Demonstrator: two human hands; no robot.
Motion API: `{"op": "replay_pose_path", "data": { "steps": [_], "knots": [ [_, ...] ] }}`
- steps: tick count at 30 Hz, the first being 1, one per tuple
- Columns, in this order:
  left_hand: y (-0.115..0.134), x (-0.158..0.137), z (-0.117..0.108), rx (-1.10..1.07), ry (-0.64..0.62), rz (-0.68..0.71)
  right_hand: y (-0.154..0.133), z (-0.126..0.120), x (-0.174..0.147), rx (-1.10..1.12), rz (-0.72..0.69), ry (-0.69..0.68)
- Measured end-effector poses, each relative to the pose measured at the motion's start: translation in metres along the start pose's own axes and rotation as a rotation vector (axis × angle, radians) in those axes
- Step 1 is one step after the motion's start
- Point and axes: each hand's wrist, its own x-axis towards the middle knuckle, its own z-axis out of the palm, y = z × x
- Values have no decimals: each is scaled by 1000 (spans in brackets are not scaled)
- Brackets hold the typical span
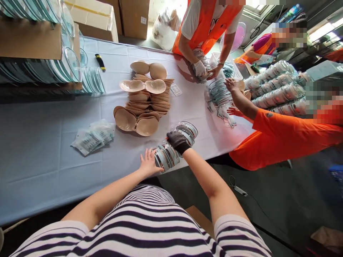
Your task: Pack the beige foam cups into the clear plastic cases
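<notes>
A row of nested clear plastic bra-shaped shells (166, 156) lies near the front edge of the table. My bare left hand (149, 163) rests against its left end, fingers spread and open. My right hand (178, 141), in a dark glove, is closed over the middle of the row, where the two cup sides meet. Its fingertips are partly hidden. Just beyond sits a pile of beige stick-on bras (148, 103), cups stacked in pairs. Left of the pile are several flat printed plastic packets (93, 137).
Stacked clear shells with cardboard (32, 39) stand at the left. A black-and-yellow cutter (100, 62) lies near them. Across the table, a person in an orange vest (206, 26) handles shells. Another orange-clad person (289, 135) reaches in from the right toward more shells (219, 92).
</notes>
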Motion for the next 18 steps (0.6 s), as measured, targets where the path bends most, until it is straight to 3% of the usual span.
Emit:
{"op": "replay_pose_path", "data": {
  "steps": [3, 5, 8, 10, 12, 18],
  "knots": [
    [1, -2, 4, -31, -19, -33, 66, -12, 1, 79, 185, 276],
    [2, -2, 5, -36, -18, -42, 110, -12, 4, 178, 349, 371],
    [3, -2, 4, -57, -16, -68, 153, 4, 12, 434, 517, 225],
    [4, -2, 3, -90, -18, -83, 164, 22, 13, 584, 550, 100],
    [2, -2, 1, -143, -24, -88, 167, 42, 6, 661, 549, 59],
    [-10, 0, -3, -488, -99, -121, 165, 104, -51, 1053, 603, 252]
  ]
}}
